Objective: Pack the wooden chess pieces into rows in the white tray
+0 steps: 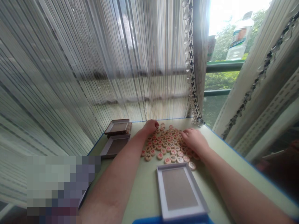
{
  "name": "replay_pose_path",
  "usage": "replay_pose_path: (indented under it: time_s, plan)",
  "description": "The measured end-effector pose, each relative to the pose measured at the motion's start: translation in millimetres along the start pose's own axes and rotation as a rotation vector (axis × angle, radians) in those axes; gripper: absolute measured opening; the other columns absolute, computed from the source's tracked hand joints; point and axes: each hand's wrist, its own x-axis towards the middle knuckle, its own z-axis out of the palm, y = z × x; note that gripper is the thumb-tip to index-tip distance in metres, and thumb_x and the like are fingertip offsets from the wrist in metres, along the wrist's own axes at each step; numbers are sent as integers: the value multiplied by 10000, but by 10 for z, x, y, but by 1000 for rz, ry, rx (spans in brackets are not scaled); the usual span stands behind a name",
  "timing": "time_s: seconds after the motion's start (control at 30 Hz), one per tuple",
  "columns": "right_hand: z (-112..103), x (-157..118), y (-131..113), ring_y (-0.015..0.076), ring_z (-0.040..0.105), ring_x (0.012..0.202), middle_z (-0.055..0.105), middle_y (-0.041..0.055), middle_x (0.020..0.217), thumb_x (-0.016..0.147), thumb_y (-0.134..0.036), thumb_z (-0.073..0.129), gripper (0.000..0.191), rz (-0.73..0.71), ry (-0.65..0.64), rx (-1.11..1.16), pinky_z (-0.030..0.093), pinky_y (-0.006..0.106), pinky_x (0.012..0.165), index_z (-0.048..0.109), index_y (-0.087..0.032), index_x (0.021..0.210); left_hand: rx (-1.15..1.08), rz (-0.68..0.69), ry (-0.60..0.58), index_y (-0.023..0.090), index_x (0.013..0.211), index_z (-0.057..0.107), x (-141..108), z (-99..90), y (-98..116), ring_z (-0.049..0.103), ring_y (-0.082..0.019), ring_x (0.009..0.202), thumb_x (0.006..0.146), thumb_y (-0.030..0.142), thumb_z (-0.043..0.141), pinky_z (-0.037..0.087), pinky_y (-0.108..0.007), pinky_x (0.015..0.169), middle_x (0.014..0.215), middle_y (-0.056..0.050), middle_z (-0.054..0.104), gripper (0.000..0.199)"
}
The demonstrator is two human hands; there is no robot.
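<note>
Many round wooden pieces with red or dark characters [168,148] lie spread in a loose pile on the pale green table [137,186]. At the far left edge of the pile is my left hand [151,125], its fingers curled in beside a few pieces; whether anything is between them is too small to tell. My right hand [192,138] rests over the right side of the pile, fingers bent down toward the pieces, with the fingertips partly hidden. An open, shallow box [161,194] with a grey-brown inside stands nearer to me, just below the pile.
Two more shallow trays sit at the left, one [105,146] in front of a brown-edged stack [129,128]. String curtains [140,62] hang behind the table. A bottle [238,40] and a can [211,46] stand on the window ledge at the right.
</note>
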Motion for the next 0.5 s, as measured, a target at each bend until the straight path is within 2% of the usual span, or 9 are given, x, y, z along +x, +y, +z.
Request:
replay_pose_path:
  time_s: [0.1,0.17,0.23,0.3,0.4,0.5]
  plan:
    - [4,4,7,228,553,991,640,107,1042,850,-466,330,452,1,2,2,395,307,829,683,-204,956,1,2,-15,145,963,681,5,-2,-3,616,-163,849,679,109,569,477,-262,796,916,-57,686,308]
    - [6,3,6,225,555,988,642,106,1040,846,-461,337,445,2,3,7,396,306,830,685,-206,955,-18,3,28,145,1000,667,9,1,27,610,-162,888,686,104,558,468,-258,829,966,-59,681,336]
    - [5,0,2,223,556,986,643,105,1038,842,-451,348,433,5,7,11,396,304,828,687,-205,952,-23,56,73,163,1031,658,13,16,90,588,-156,972,705,85,513,439,-248,889,1062,-53,656,365]
    - [1,-5,-2,224,555,986,644,103,1035,838,-439,358,422,6,6,12,396,303,825,689,-204,953,2,139,49,186,1048,654,15,44,165,555,-154,1051,729,91,472,403,-245,942,1144,-40,623,380]
    - [-8,-12,-8,228,554,983,644,101,1032,834,-433,363,416,7,4,19,395,307,821,689,-206,957,95,205,-66,199,1004,674,5,86,236,557,-169,1051,763,147,443,397,-271,954,1116,-38,638,338]
    - [-13,-17,-13,226,554,977,644,100,1029,831,-431,371,409,7,7,26,394,303,815,690,-206,955,153,179,-35,192,970,685,-23,93,224,582,-182,988,773,214,454,425,-277,908,1045,-56,659,305]
